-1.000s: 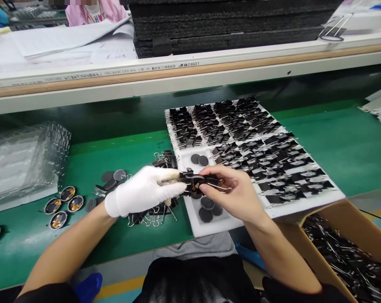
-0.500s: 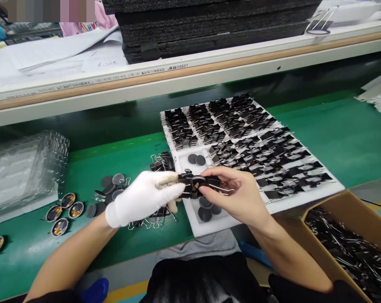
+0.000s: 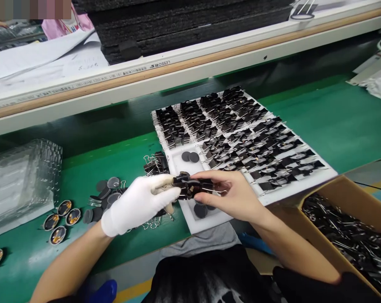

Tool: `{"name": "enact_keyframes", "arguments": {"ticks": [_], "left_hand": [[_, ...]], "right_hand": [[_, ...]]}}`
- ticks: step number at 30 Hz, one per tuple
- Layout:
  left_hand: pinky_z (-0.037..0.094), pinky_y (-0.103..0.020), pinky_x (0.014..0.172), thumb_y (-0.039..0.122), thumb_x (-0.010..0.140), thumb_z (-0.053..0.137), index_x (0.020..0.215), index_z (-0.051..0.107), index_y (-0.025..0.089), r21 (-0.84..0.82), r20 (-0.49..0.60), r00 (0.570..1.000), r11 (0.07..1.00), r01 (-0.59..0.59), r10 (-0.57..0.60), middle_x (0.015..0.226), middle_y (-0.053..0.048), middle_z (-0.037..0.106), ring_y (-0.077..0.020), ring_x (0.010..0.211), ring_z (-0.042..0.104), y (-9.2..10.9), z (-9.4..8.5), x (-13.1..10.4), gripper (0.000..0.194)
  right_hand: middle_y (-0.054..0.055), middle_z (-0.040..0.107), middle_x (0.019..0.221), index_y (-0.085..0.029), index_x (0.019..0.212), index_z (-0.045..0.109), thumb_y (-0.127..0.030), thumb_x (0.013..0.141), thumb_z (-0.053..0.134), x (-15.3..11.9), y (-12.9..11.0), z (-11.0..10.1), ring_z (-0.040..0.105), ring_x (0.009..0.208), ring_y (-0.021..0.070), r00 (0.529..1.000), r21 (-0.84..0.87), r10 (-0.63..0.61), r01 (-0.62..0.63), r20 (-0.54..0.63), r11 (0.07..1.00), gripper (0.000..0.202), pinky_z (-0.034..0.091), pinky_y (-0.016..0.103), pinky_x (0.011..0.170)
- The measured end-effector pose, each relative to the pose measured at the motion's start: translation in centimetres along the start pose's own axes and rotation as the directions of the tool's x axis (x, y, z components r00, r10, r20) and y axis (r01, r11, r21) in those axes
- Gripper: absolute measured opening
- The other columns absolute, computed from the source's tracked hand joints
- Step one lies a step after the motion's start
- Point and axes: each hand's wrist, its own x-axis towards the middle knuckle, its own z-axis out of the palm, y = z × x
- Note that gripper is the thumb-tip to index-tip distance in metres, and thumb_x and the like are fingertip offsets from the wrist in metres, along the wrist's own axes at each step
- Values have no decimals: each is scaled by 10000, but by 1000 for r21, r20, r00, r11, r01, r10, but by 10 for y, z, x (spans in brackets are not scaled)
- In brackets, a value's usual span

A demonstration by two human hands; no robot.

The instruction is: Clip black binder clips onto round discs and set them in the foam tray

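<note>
Gripping clips [image 3: 204, 185] — two hands [image 3: 142, 202] [image 3: 237, 195], one (left) gloved

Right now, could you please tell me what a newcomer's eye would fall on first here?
Probably the white-gloved left hand and bare right hand, together gripping a black clip assembly near the centre. Next, perhaps, the white tray just beyond them, bristling with rows of black clips. At far left, round pieces with orange markings stand out on the green table.

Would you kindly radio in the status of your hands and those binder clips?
Gloved left hand, bare right hand: both gripping black binder clips. Held over white tray. Dark discs in tray compartment below.
</note>
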Motion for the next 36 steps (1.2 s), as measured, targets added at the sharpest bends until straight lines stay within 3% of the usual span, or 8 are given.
{"name": "enact_keyframes", "arguments": {"ticks": [4, 7, 11, 17, 22, 23, 29, 36], "left_hand": [[488, -222, 587, 396, 992, 504, 1049, 686, 213, 136, 25, 1000, 991, -20, 17, 724, 31, 695, -138, 650, 663, 3, 4, -1, 264], [503, -252, 695, 453, 981, 552, 1007, 713, 236, 315, 90, 985, 934, -169, 148, 881, 2, 702, -157, 785, 649, 6, 12, 1, 271], [508, -293, 795, 461, 965, 607, 1152, 717, 279, 478, 144, 923, 792, -380, 357, 974, -35, 674, -178, 873, 621, 13, 32, 11, 283], [455, -307, 658, 483, 976, 576, 1115, 698, 246, 702, 175, 849, 542, -463, 499, 893, -50, 611, -196, 781, 585, 34, 69, 44, 300], [463, -371, 669, 462, 997, 521, 1101, 692, 177, 909, -46, 849, 375, -183, 526, 824, -77, 609, -244, 728, 603, 44, 100, 73, 348], [467, -385, 679, 471, 1005, 498, 1091, 694, 172, 925, -54, 848, 346, -156, 527, 824, -84, 614, -257, 738, 613, 44, 105, 76, 368], [464, -407, 681, 474, 1026, 444, 1097, 687, 166, 959, -38, 864, 262, -111, 503, 818, -94, 627, -288, 764, 635, 37, 117, 80, 399], [486, -400, 712, 471, 1032, 447, 1085, 674, 146, 944, -14, 848, 286, -163, 530, 804, -82, 643, -276, 756, 645, 34, 119, 79, 401]], "right_hand": [[51, 797, 1071, -231, 1089, 785, -295, 772, 855, -7, 2, -4, 775, 916, 205, 999, 9, -16, 17, -30, 1000, 332, 650, 294, 798], [50, 787, 1085, -249, 1156, 762, -286, 806, 841, -24, 5, -14, 757, 973, 209, 991, -86, -134, 134, 4, 987, 361, 632, 312, 851], [93, 740, 1162, -246, 1261, 705, -232, 786, 864, -56, 16, -32, 716, 1036, 227, 928, -262, -361, 327, -91, 908, 501, 616, 333, 863], [91, 712, 1068, -219, 1247, 663, -214, 771, 876, -84, 39, -67, 696, 962, 232, 874, -458, -452, 333, -179, 824, 522, 603, 369, 818], [93, 565, 1044, -233, 1200, 653, -196, 738, 899, -95, 54, -77, 582, 998, 274, 612, -836, -668, 20, -423, 548, 525, 526, 440, 821], [78, 555, 998, -231, 1123, 670, -154, 753, 878, -97, 55, -76, 568, 971, 258, 621, -857, -666, -17, -412, 515, 431, 504, 421, 805], [28, 693, 869, -180, 1035, 700, -141, 909, 732, -101, 50, -79, 603, 818, 185, 893, -882, -434, 106, -118, 459, 136, 355, 396, 750], [169, 706, 1273, -61, 1220, 697, -8, 868, 594, -89, 38, -82, 643, 892, 253, 956, -967, -241, 208, 168, 150, 371, 489, 388, 748]]}}
